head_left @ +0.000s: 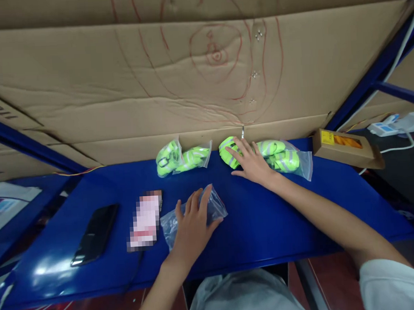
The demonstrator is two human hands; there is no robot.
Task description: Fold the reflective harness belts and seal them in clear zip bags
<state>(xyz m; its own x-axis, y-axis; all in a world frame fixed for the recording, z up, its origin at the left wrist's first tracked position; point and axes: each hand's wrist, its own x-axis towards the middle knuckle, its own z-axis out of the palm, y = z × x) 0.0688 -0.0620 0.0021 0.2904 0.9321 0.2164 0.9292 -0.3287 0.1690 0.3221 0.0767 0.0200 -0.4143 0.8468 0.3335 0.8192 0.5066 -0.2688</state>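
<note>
My left hand (192, 220) lies over a clear zip bag (214, 204) on the blue table, fingers spread. The bag looks flat and is partly hidden beneath the hand. Further back, my right hand (254, 164) reaches to a rolled neon-yellow bundle with silvery reflective strips (228, 153). Its fingers are spread and touch or hover just over the roll; I cannot tell which. Right beside that hand are similar neon bundles in a clear bag (285, 158). Two more bagged neon bundles, one upright (168, 159) and one lying (195, 158), are at the back left.
A black phone (96, 232) and a pixelated pinkish item (146, 220) lie left on the blue table (260, 235). A small cardboard box with a window (343, 148) stands at the back right. A cardboard wall (175, 82) with red drawn lines closes the back.
</note>
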